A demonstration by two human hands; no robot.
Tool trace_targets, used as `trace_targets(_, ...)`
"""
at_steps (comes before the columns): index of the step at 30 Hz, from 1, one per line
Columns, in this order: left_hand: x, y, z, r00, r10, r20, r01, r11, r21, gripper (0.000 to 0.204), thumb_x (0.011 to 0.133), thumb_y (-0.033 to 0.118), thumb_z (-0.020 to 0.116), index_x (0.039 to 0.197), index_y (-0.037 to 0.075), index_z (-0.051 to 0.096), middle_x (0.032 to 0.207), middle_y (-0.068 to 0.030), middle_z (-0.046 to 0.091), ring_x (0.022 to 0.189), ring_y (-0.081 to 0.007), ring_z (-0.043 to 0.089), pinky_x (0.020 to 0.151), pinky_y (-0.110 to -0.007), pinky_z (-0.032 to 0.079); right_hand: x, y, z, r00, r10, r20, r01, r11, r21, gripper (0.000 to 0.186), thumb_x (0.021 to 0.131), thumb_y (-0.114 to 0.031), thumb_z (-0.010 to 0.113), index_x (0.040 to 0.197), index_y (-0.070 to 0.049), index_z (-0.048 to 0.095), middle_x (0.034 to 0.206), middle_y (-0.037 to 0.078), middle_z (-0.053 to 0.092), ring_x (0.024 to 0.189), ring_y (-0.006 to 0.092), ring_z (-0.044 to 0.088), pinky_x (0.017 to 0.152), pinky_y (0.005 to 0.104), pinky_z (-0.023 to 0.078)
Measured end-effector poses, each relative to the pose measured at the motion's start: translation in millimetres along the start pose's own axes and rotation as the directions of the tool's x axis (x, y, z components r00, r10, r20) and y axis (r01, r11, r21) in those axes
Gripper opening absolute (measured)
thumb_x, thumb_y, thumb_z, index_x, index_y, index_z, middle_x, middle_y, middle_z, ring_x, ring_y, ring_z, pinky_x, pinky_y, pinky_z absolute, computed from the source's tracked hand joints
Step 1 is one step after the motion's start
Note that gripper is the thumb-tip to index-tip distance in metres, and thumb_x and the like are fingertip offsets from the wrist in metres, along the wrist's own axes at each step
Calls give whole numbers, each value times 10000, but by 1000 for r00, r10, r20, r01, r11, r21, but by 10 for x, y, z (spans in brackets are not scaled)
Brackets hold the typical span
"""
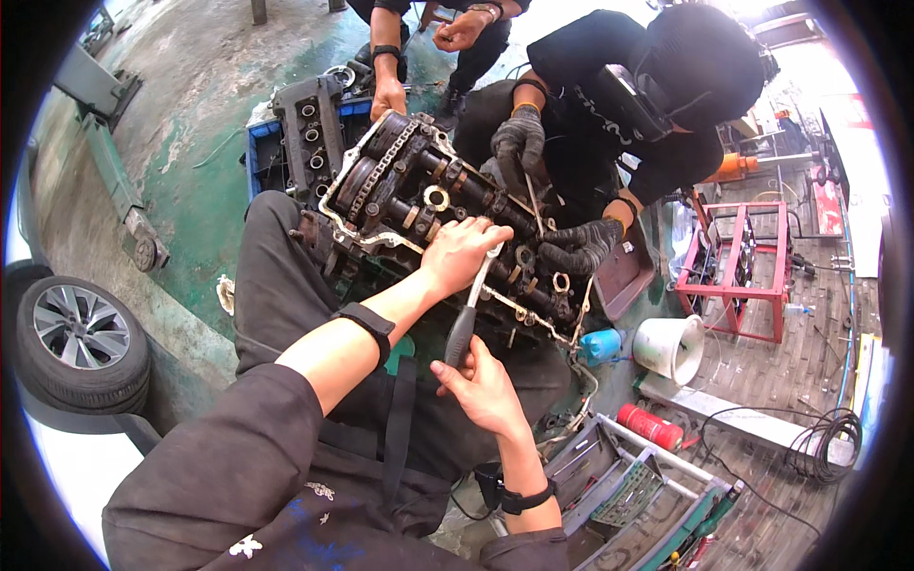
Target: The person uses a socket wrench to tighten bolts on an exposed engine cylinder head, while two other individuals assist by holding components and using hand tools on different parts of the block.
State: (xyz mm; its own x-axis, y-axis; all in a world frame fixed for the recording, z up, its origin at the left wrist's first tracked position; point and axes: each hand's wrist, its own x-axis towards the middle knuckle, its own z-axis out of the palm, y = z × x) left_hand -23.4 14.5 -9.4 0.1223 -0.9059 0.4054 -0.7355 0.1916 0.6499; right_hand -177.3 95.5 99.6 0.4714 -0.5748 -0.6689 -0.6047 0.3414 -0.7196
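Engine (433, 197) at centre, wheel (81, 328) far left, bucket (657, 348) to the right (bottle (601, 346) between bucket and engine)

Two own hands (466, 249), one ratchet (461, 335), one engine (473, 188), two co-workers (624, 81), two gloves (583, 246), one bucket (655, 346).

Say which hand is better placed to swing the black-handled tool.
Likely the right hand: it holds the lower end of the black handle, while the left hand sits at the metal head.

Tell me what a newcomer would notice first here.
Most likely the opened engine at the centre, its metal innards exposed. Below it in the picture, the right hand grips a dark-handled tool. A red metal frame stands at right and a silver-rimmed wheel lies at left.
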Motion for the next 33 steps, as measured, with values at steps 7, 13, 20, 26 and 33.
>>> trace_targets(7,27,4,6,999,-30,-29,29,999,-29,348,742,87,645,1086,121,608,990,-90,635,890,-293,626,740,-407,504,-66,304,-275,990,-28,-141,67,957,283,606,807,-48,720,1341,45,451,831,54,645,702,104,598,655,251,498)
trace_targets(13,18,0,12,998,-40,-39,39,999,-26,373,724,92,663,1090,90,594,989,-113,643,876,-312,636,732,-406,512,-142,385,-828,916,-33,-401,110,979,172,555,779,5,697,1290,54,485,878,100,669,682,134,627,630,251,492)
trace_targets(20,16,21,14,998,-58,0,58,998,-9,382,721,93,664,1094,85,580,982,-109,637,894,-307,622,752,-410,500,52,407,-1124,911,-2,-413,46,994,97,475,792,-29,655,1243,56,534,906,117,693,648,149,646,582,238,471)
trace_targets(26,47,-7,20,998,-34,-58,33,999,-19,359,718,88,637,1072,126,586,872,-76,614,900,-270,605,757,-406,477,-50,265,-748,976,63,-208,-27,985,171,349,861,-77,627,1168,79,570,865,97,672,641,144,650,591,249,501)
trace_targets(33,19,-18,49,998,-34,-58,32,999,-28,343,767,87,607,1105,140,593,882,-74,608,904,-270,603,757,-408,485,-60,47,-221,995,78,-68,-66,984,168,345,869,-83,659,1148,80,536,808,88,659,620,126,640,574,258,512)
